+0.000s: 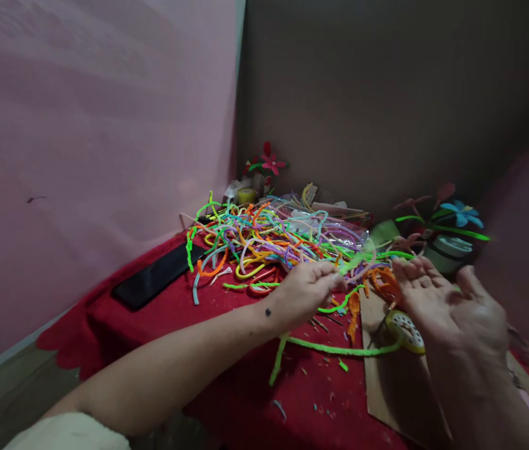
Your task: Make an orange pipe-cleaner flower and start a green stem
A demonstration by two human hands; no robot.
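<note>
My left hand [309,289] is closed in a pinch on a bright green pipe cleaner [357,257], whose free end is smeared by motion and points up to the right. Palm up, with its fingers apart, my right hand [454,306] holds nothing that I can see. Below the left hand runs another stretch of green pipe cleaner [339,349]; whether it joins the held one is hidden. Beyond the hands lies a tangled heap of many-coloured pipe cleaners [264,240]. Orange looped pipe cleaners [383,284] lie between the two hands.
A black phone [156,276] rests on the red cloth [246,381] at the left. A yellow tape roll [405,331] sits on cardboard [398,390]. Pipe-cleaner flowers, one blue [462,214] and one red [272,164], stand near the walls. Small scraps dot the cloth.
</note>
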